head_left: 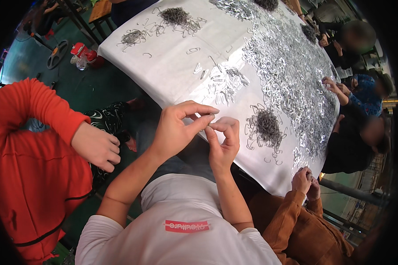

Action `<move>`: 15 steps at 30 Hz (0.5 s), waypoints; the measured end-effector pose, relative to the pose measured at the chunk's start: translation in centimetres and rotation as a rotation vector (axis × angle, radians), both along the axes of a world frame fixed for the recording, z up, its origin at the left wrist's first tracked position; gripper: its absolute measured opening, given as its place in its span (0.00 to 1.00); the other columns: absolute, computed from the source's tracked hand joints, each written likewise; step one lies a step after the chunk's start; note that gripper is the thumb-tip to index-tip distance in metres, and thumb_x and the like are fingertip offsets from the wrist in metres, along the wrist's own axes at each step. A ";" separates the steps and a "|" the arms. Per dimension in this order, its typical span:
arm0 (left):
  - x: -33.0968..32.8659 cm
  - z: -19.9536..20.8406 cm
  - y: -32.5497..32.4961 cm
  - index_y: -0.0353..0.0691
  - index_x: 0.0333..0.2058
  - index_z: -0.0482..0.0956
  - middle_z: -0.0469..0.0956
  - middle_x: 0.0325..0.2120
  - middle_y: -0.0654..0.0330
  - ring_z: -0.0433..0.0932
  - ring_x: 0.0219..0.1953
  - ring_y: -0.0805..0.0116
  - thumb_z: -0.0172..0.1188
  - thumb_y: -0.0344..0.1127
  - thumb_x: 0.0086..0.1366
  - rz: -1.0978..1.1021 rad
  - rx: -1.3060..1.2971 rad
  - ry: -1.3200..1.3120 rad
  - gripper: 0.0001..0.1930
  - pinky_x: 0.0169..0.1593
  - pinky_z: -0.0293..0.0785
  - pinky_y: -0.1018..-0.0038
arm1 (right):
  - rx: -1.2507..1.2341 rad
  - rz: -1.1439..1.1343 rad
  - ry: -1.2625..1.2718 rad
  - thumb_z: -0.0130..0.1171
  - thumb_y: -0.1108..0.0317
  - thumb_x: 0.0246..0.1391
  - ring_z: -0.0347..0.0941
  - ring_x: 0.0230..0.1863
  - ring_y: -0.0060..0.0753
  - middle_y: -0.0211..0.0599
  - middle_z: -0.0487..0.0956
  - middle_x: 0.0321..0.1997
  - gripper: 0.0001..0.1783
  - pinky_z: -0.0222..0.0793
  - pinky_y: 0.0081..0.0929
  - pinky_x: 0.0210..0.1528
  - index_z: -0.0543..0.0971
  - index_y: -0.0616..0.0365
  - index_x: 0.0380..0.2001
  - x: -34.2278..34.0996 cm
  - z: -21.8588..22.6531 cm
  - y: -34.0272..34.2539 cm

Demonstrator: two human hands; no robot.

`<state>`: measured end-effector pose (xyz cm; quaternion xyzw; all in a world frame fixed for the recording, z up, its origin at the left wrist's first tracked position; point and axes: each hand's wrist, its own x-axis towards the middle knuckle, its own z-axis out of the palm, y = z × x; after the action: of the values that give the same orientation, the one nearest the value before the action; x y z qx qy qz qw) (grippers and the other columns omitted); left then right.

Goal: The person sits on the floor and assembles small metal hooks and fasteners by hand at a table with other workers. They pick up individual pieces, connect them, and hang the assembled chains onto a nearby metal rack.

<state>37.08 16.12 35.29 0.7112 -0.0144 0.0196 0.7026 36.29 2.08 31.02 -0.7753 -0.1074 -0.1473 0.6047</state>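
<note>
My left hand and my right hand meet just in front of the table's near edge, thumbs and fingertips pinched together. Between them is a small grey metal piece, mostly covered by the fingers, so its exact shape is unclear. On the white-covered table beyond my hands lies a loose heap of shiny, narrow metal clips. Right of my right hand sits a tangled pile of dark wire hooks.
A wide spread of silvery bent hooks covers the table's right side. More dark hooks lie at the far left. A person in red is close on my left, one in a brown jacket on my right. Several others work opposite.
</note>
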 end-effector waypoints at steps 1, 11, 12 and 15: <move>-0.2 0.0 0.0 0.34 0.38 0.82 0.80 0.34 0.58 0.76 0.35 0.76 0.59 0.22 0.57 0.013 0.012 -0.026 0.10 0.38 0.71 0.81 | 0.008 0.005 -0.003 0.65 0.74 0.45 0.66 0.35 0.29 0.34 0.69 0.33 0.06 0.63 0.24 0.38 0.78 0.59 0.27 0.1 0.0 0.1; -1.8 0.5 1.3 0.37 0.34 0.83 0.81 0.29 0.57 0.78 0.32 0.68 0.62 0.21 0.52 0.167 0.164 -0.153 0.10 0.37 0.72 0.77 | -0.310 0.070 0.003 0.59 0.71 0.50 0.72 0.33 0.35 0.40 0.76 0.32 0.10 0.66 0.30 0.37 0.76 0.62 0.37 9.4 -2.1 -2.0; -2.0 0.6 1.4 0.37 0.34 0.83 0.81 0.29 0.57 0.78 0.32 0.68 0.62 0.21 0.52 0.174 0.165 -0.151 0.10 0.37 0.72 0.77 | -0.377 0.069 -0.004 0.59 0.71 0.50 0.72 0.31 0.38 0.41 0.76 0.32 0.09 0.67 0.31 0.36 0.77 0.61 0.36 12.2 -2.7 -2.0; -2.8 1.2 1.5 0.37 0.34 0.83 0.81 0.29 0.58 0.78 0.31 0.68 0.62 0.21 0.52 0.207 0.180 -0.137 0.09 0.36 0.72 0.77 | -0.724 -0.005 0.143 0.61 0.64 0.48 0.74 0.35 0.39 0.40 0.79 0.35 0.11 0.68 0.32 0.39 0.80 0.57 0.35 19.6 -4.2 -0.9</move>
<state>34.25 17.59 36.45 0.7658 0.0094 0.1391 0.6277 55.92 1.14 26.83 -0.9476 -0.1080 -0.0465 0.2970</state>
